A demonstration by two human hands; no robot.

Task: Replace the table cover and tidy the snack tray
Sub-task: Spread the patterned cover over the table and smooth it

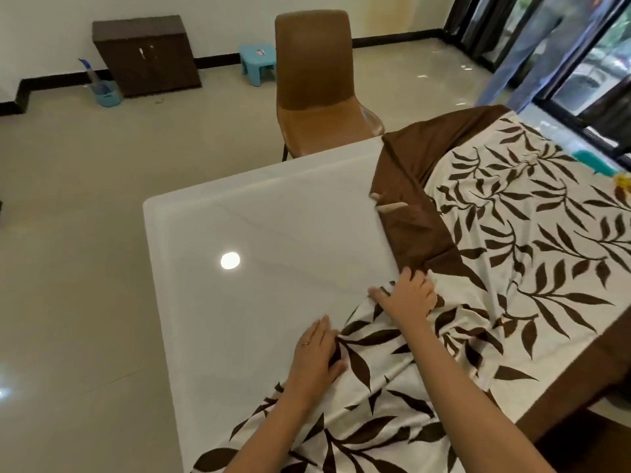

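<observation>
A white table cover [532, 254] printed with dark brown leaves and edged in brown lies over the right half of a glossy white table [259, 227]. Its left edge is folded back and rumpled. My left hand [319, 353] lies near the cloth's edge with fingers straight, the thumb curled over a fold. My right hand [408, 295] is curled into bunched cloth a little farther in, gripping it. Another person's fingertips [389, 207] poke out from under the brown border at the far side. No snack tray is clearly in view.
A brown chair [317, 87] stands at the table's far side. Against the back wall are a dark cabinet [146, 54], a blue stool [256, 61] and a blue bucket [108, 92]. Teal and yellow items [601, 165] sit at the far right edge. A person's legs [539, 46] stand by the glass doors.
</observation>
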